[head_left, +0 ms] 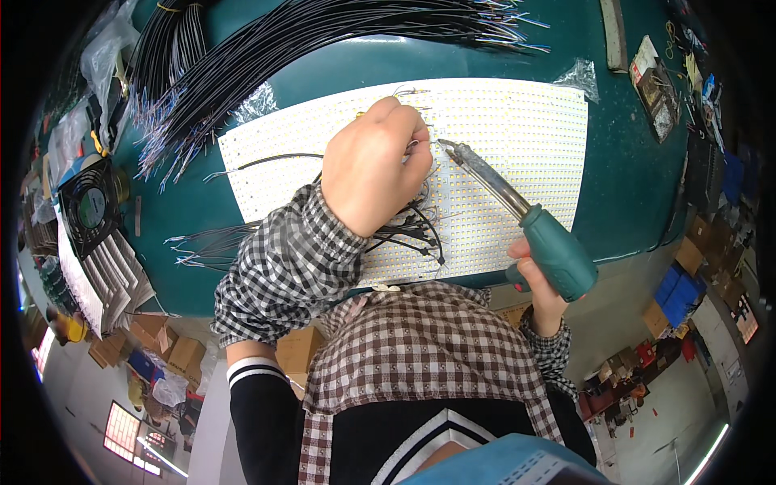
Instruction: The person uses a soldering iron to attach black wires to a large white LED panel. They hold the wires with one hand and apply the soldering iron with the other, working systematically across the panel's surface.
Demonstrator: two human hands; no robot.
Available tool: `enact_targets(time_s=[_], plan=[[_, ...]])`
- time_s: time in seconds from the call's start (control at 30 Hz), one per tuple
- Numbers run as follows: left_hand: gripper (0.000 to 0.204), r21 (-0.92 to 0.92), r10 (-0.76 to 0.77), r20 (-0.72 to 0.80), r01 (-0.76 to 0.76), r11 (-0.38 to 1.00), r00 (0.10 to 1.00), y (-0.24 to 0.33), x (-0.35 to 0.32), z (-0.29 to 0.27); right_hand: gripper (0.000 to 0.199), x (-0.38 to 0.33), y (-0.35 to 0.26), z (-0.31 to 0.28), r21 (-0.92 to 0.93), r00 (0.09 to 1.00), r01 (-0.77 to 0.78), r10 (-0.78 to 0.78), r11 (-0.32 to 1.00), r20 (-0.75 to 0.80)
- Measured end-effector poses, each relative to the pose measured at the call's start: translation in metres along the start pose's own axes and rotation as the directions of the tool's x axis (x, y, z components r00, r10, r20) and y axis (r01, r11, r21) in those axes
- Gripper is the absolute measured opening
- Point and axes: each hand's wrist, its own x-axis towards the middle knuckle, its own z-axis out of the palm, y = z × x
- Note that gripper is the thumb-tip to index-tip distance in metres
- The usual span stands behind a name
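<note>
My left hand (373, 166) rests on a white LED panel (517, 145) with its fingers pinched on thin black wires (412, 230) that trail toward me. My right hand (540, 291) grips the green handle of a soldering iron (525, 218). The iron's metal tip points up-left and ends just beside my left fingertips on the panel. The wire ends under my left hand are hidden.
The panel lies on a green table (630, 186). A large bundle of black wires (323, 32) spreads across the far side. A small fan (90, 206) and stacked white sheets (113, 279) sit at the left. Small boxes and tools (659, 81) crowd the right edge.
</note>
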Motion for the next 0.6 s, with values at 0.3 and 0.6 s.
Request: enact_targets(time_s=[0.3, 0.6], plan=[[0.006, 0.017, -0.005, 0.012, 0.005, 1.000, 1.000, 0.0007, 0.0009, 0.0000, 0.053, 0.0011, 0.0018, -0.0019, -0.018, 1.000, 0.027, -0.027, 0.999, 0.014], [0.007, 0.034, 0.002, 0.019, -0.003, 0.999, 1.000, 0.0015, 0.0020, -0.0002, 0.057, 0.0027, -0.0048, 0.0013, -0.066, 1.000, 0.020, -0.020, 0.998, -0.001]])
